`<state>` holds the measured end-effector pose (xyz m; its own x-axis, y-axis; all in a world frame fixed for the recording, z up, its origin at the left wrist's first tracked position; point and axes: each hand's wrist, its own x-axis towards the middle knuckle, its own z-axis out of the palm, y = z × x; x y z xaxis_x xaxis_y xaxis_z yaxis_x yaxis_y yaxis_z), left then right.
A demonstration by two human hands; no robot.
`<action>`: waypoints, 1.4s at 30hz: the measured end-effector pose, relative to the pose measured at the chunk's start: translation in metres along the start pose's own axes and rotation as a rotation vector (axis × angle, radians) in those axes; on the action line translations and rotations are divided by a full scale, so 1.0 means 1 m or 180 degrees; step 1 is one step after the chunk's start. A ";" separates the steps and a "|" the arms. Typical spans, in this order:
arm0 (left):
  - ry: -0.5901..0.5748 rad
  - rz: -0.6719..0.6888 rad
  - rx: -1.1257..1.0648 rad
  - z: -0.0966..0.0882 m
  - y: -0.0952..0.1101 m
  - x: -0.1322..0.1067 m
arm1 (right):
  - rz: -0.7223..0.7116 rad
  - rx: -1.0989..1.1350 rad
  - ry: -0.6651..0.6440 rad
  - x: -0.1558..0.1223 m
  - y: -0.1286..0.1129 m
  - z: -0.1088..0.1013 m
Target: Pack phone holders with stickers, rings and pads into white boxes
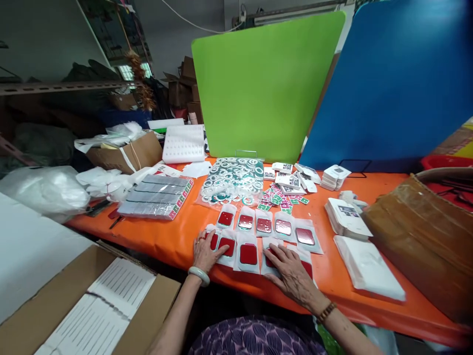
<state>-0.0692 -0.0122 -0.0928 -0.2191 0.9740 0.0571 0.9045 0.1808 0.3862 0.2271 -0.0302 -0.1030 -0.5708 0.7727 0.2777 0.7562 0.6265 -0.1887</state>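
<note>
A: What are the hands doing to the packets?

B: Neither pinches anything. The left hand lies flat with fingers spread, its tips on the leftmost of the front-row packets. The right hand rests palm down, fingers fanned, over the packets at that row's right end.

A: And where do those sit?

B: At the near edge of the orange table. Each is a clear sleeve with a red square inside. The back-row packets lie just behind, with edges touching or overlapping.

A: How would they handle?

B: Probably light and thin. The sleeve looks soft and glossy, so it is likely slippery on the smooth tabletop, while the square insert seems stiffer. The loose sleeve margin beside the square looks the surest place to pinch. A flat press would likely slide several at once.

A: Around them?

B: A bag of green-and-white rings and small coloured cards lie beyond, and white card stacks sit to the right.
</note>
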 end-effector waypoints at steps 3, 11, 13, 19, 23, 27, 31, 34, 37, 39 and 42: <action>0.0038 0.0146 0.0119 0.007 0.008 -0.005 | 0.0017 0.0087 -0.0045 -0.004 0.007 0.000; 0.0030 0.0504 0.0163 0.033 0.055 -0.024 | 0.0187 0.0203 -0.0186 -0.027 0.031 -0.015; 0.0069 0.0569 0.0165 0.040 0.069 -0.029 | 0.0232 0.0233 -0.0183 -0.033 0.036 -0.019; 0.0112 0.0515 0.0050 0.052 0.090 -0.037 | 0.0270 0.0271 -0.0308 -0.043 0.052 -0.028; 0.0062 0.0580 -0.0158 0.050 0.087 -0.039 | 0.0271 0.0321 -0.0258 -0.043 0.055 -0.033; 0.0242 0.0538 -0.0196 0.035 0.074 -0.021 | 0.0352 0.0467 -0.0103 -0.031 0.054 -0.045; 0.0441 0.0285 -0.0094 0.016 0.054 0.030 | 0.0504 0.0450 0.0226 0.005 0.058 -0.057; 0.0313 0.0226 -0.0143 0.015 0.044 0.067 | 0.0358 0.0439 0.0043 0.043 0.064 -0.051; 0.0020 0.0300 -0.0430 0.026 0.045 0.083 | 0.0116 0.0363 -0.0310 0.075 0.070 -0.031; -0.0115 0.0333 -0.0506 0.034 0.052 0.081 | 0.0012 0.0313 -0.0484 0.087 0.076 -0.016; -0.0202 0.0401 -0.0406 0.042 0.068 0.072 | -0.0051 0.0326 -0.0603 0.093 0.083 -0.004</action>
<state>-0.0079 0.0765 -0.1012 -0.0799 0.9952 0.0557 0.8687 0.0421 0.4935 0.2383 0.0930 -0.0895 -0.6398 0.7618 0.1013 0.7156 0.6386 -0.2832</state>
